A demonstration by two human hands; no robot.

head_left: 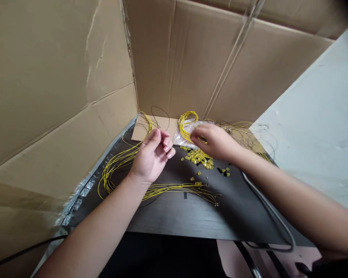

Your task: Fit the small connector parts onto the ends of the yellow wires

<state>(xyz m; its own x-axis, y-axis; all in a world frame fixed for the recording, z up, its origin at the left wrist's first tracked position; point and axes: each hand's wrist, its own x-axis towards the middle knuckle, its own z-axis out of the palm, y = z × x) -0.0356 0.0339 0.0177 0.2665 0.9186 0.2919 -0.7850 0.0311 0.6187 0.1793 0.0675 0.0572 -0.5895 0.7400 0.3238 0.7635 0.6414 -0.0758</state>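
Observation:
My left hand (153,154) hovers palm-up over the dark tabletop (191,216), fingers curled inward; whether a thin yellow wire runs through them I cannot tell. Bundles of yellow wire (116,170) lie beneath and left of it. My right hand (214,141) reaches into a clear plastic bag (181,137) holding a yellow wire coil (187,121), fingers pinched together on something I cannot make out. A pile of small yellow pieces (198,157) lies just below that hand. More yellow wires (179,188) stretch across the table's middle.
Tall cardboard walls (60,96) enclose the table on the left and back. A grey-white wall (316,127) rises at the right. A few small black pieces (224,172) lie beside the yellow ones. A grey cable (266,212) runs along the table's right edge.

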